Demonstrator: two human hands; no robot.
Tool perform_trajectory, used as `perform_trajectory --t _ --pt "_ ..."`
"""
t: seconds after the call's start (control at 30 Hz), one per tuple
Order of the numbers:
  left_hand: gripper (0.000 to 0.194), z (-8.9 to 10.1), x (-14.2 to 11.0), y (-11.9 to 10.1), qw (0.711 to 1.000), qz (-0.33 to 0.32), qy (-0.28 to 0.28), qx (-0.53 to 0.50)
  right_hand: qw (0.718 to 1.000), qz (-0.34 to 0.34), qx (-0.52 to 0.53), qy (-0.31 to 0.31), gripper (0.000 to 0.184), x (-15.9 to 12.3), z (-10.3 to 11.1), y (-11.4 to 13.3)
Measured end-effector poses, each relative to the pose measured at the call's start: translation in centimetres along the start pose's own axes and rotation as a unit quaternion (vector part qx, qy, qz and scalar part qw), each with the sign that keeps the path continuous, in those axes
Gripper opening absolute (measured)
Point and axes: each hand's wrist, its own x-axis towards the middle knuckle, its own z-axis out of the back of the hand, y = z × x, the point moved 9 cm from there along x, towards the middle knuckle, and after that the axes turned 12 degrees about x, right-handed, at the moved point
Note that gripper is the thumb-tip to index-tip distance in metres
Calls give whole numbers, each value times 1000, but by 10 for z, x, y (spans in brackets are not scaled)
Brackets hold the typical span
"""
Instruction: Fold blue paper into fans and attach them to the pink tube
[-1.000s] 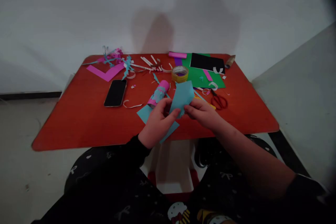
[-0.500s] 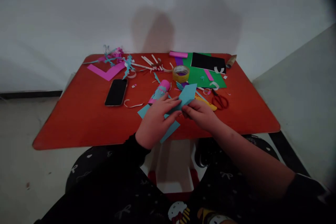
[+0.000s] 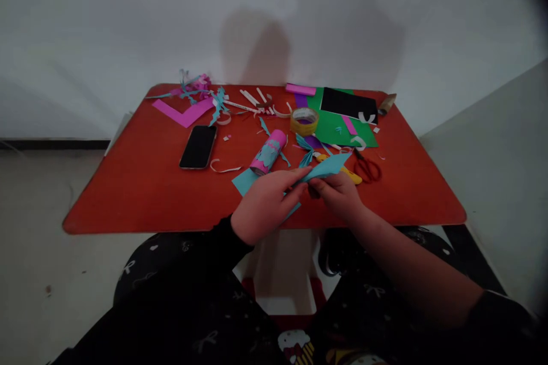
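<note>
Over the last second the blue paper (image 3: 329, 166) has tipped over: a second ago its broad face stood up between the hands, and now it slants low, seen nearly edge-on as a narrow wedge. The left hand has also gone from gripping its side to lying flatter along it. That suggests the near edge is being worked between the fingers; whether there is a crease there cannot be told, since the hands cover it.

Taking the pink-and-blue tube (image 3: 269, 152) as the landmark, the paper is held to its right and nearer the person, raised over the table (image 3: 141, 194). It lies between the two hands — the left hand (image 3: 269, 201), just on the near side of the tube, has its fingers stretched along the paper with the thumb apart below, while the right hand (image 3: 341, 194), farther right of the tube, pinches the near edge between thumb and curled fingers. A second blue sheet (image 3: 244, 181) lies just in front of the tube, partly under the left hand.
</note>
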Motion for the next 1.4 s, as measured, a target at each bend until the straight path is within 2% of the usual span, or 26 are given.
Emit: perform_trajectory --t 0.17,0.23,0.33,0.4,0.47,0.57,0.67,0.83,1.13,1.3,1.4 --pt "38 -3 2 8 999 9 -9 34 995 20 -78 60 37 5 -7 11" --pt "37 -4 4 14 998 13 -19 56 988 44 -128 76 40 3 -8 22" --pt "36 -3 6 19 992 11 -34 119 963 142 -225 45 45 -4 -2 53" --pt "39 -4 6 17 986 -12 -43 160 939 201 -278 14 33 -10 4 72" --pt "44 -6 5 10 980 -50 -55 183 919 223 -326 10 20 -10 8 80" --pt "42 -7 4 3 975 -86 -62 195 912 191 -356 74 27 -1 6 70" --pt "33 -7 3 0 974 -88 -54 202 924 156 -330 116 25 5 5 57" --pt "26 -3 4 -2 969 -82 -61 224 947 140 -275 94 19 8 4 55" --pt "25 -1 6 3 981 -56 -50 181 953 121 -263 91 11 8 0 48" --pt "24 -5 7 15 993 -6 -16 120 952 118 -268 92 14 6 1 41" --pt "25 -6 6 23 996 31 -24 79 950 122 -277 80 15 4 0 41"
